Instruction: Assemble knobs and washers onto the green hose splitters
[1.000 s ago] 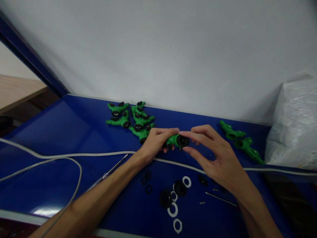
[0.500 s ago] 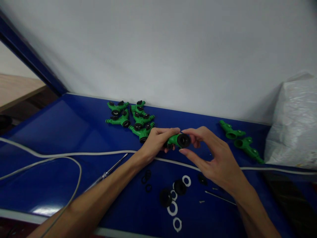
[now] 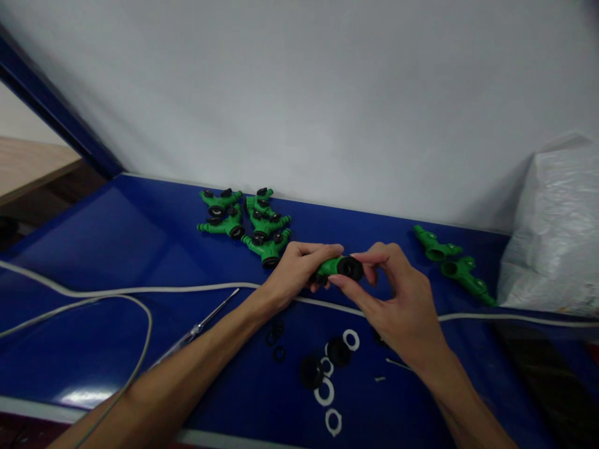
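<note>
My left hand [image 3: 299, 268] is wrapped round a green Y-shaped hose splitter [image 3: 329, 267], its open end turned right and toward me. A black ring-shaped collar [image 3: 350, 268] sits on that end. With thumb and forefinger, my right hand [image 3: 397, 296] grips the collar; the thumb lies along its lower left side against the green body. The rest of the splitter is hidden behind the left fingers. Below the hands lie white washers [image 3: 324, 391], black collars [image 3: 338, 352] and small black rings [image 3: 279, 353].
Several green splitters with black knobs [image 3: 269, 249] stand at the back. Two bare green bodies [image 3: 468, 280] lie right, near a plastic-wrapped bundle [image 3: 552, 231]. A pale cable [image 3: 187, 289] crosses the blue table [image 3: 116, 249]. A screwdriver [image 3: 201, 325] lies by my left forearm; a small screw [image 3: 380, 378] is at right.
My right hand has moved slightly left and closed in on the collar, its thumb now on the splitter's end. The left hand keeps its hold with little movement.
</note>
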Demonstrator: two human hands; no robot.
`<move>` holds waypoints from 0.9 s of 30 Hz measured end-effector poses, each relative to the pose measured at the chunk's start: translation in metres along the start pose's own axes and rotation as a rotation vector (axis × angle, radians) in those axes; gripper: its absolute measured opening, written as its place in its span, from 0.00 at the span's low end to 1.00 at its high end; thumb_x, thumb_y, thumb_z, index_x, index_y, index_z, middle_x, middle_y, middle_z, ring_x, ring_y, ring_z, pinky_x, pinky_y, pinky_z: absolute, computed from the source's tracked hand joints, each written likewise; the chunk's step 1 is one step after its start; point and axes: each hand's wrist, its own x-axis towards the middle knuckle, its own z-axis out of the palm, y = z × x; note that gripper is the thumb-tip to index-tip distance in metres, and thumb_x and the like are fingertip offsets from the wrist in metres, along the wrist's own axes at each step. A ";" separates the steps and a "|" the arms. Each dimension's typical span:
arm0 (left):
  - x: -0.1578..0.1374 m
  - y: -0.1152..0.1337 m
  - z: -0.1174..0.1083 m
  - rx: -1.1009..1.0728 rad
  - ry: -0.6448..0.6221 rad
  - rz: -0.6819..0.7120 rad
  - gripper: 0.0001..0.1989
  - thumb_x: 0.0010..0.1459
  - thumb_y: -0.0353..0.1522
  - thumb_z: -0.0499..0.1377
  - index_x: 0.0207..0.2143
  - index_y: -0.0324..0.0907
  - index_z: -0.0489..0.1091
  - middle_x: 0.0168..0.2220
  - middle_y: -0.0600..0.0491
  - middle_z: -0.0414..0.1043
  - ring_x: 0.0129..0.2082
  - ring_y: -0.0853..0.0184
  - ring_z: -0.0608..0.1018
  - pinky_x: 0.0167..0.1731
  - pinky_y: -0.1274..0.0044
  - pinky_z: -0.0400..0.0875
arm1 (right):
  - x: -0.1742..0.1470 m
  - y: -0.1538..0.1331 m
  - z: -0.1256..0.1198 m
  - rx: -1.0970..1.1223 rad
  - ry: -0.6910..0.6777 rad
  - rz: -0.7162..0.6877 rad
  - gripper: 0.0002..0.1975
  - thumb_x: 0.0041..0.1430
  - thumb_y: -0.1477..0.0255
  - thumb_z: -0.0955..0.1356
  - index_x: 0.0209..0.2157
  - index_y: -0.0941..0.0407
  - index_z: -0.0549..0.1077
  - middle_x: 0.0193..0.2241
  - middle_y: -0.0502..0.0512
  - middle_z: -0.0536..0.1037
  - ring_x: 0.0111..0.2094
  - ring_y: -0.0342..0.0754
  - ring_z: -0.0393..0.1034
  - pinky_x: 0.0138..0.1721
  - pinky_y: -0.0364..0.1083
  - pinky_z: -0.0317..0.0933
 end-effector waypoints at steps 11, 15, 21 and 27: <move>0.000 0.000 -0.002 -0.053 -0.059 -0.024 0.21 0.57 0.47 0.62 0.26 0.38 0.76 0.17 0.57 0.66 0.16 0.75 0.66 0.15 0.82 0.53 | 0.010 -0.001 -0.019 0.168 -0.243 -0.059 0.18 0.65 0.76 0.71 0.54 0.46 0.78 0.34 0.50 0.73 0.34 0.43 0.71 0.34 0.43 0.68; 0.001 0.001 -0.001 -0.040 -0.029 -0.015 0.22 0.56 0.48 0.63 0.24 0.38 0.75 0.16 0.57 0.65 0.15 0.76 0.65 0.15 0.82 0.55 | 0.010 0.000 -0.017 0.141 -0.210 -0.059 0.16 0.63 0.78 0.72 0.50 0.48 0.79 0.31 0.47 0.70 0.30 0.41 0.68 0.33 0.42 0.67; 0.000 0.001 -0.001 -0.001 -0.015 -0.010 0.21 0.57 0.47 0.62 0.22 0.38 0.74 0.16 0.58 0.65 0.14 0.77 0.64 0.15 0.81 0.55 | 0.004 0.004 -0.010 0.111 -0.138 -0.058 0.12 0.60 0.73 0.76 0.44 0.51 0.74 0.28 0.44 0.66 0.28 0.42 0.64 0.32 0.43 0.63; 0.001 0.001 -0.002 -0.003 -0.017 -0.016 0.21 0.55 0.46 0.63 0.20 0.38 0.73 0.15 0.58 0.63 0.14 0.77 0.63 0.14 0.82 0.56 | 0.000 0.006 -0.004 0.130 -0.088 0.008 0.15 0.58 0.68 0.77 0.42 0.51 0.70 0.28 0.43 0.64 0.28 0.42 0.62 0.31 0.43 0.61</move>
